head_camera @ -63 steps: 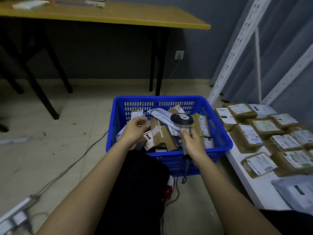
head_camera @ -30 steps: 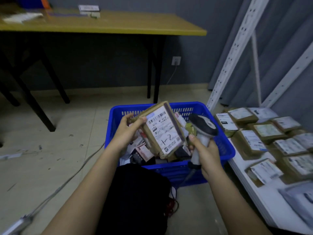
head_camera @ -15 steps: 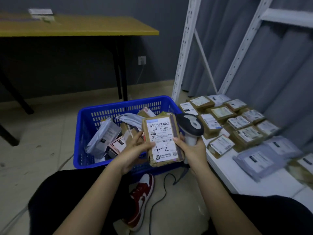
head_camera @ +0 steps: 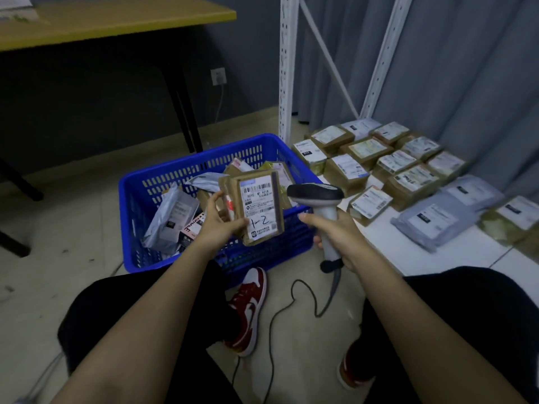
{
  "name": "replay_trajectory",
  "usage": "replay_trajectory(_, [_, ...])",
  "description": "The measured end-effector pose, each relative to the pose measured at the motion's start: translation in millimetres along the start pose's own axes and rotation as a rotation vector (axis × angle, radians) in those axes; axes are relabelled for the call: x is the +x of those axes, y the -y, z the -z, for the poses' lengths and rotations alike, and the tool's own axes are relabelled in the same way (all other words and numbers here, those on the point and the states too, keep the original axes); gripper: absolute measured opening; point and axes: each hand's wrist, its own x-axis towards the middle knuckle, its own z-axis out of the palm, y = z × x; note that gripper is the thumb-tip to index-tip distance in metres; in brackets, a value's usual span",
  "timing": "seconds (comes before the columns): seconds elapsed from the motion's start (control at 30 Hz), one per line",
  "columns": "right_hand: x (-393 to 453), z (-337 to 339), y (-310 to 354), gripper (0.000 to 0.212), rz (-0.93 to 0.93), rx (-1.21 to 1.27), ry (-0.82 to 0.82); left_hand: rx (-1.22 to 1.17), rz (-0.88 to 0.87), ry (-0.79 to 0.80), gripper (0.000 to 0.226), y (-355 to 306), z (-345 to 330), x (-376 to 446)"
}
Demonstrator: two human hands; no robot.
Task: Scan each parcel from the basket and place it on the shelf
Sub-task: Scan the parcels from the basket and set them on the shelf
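Note:
My left hand (head_camera: pixel 219 225) grips a flat brown parcel (head_camera: pixel 258 208) by its left edge and bottom corner, label facing me, with "1-2" handwritten on it. It is held above the front of the blue basket (head_camera: pixel 140 205). My right hand (head_camera: pixel 335 237) grips the handle of a grey barcode scanner (head_camera: pixel 316 195), whose head sits just right of the parcel and points left at it. Several more parcels and grey bags lie in the basket. The low white shelf (head_camera: pixel 414 252) on the right carries several labelled brown parcels and grey mailer bags.
White shelf uprights (head_camera: pixel 287 68) rise behind the basket. A yellow-topped table (head_camera: pixel 116 18) with black legs stands at the back left. The scanner cable (head_camera: pixel 291 304) trails over the floor between my knees, near my red shoes (head_camera: pixel 248 310).
I lifted the brown parcel out of the basket and turned right toward the shelf. The right hand has drawn the scanner a little away from the parcel's right edge.

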Motion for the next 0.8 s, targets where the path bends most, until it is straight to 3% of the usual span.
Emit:
replay_trajectory(0.67, [-24.6,15.5,4.2,0.019,0.019,-0.057,-0.086,0.062,-0.032,-0.001,0.082,0.3,-6.0,11.3])
replay_trajectory(0.8, [-19.6,23.9,3.5,0.016,0.046,0.003,-0.166,0.037,-0.039,0.048,0.081,-4.0,-20.2,8.9])
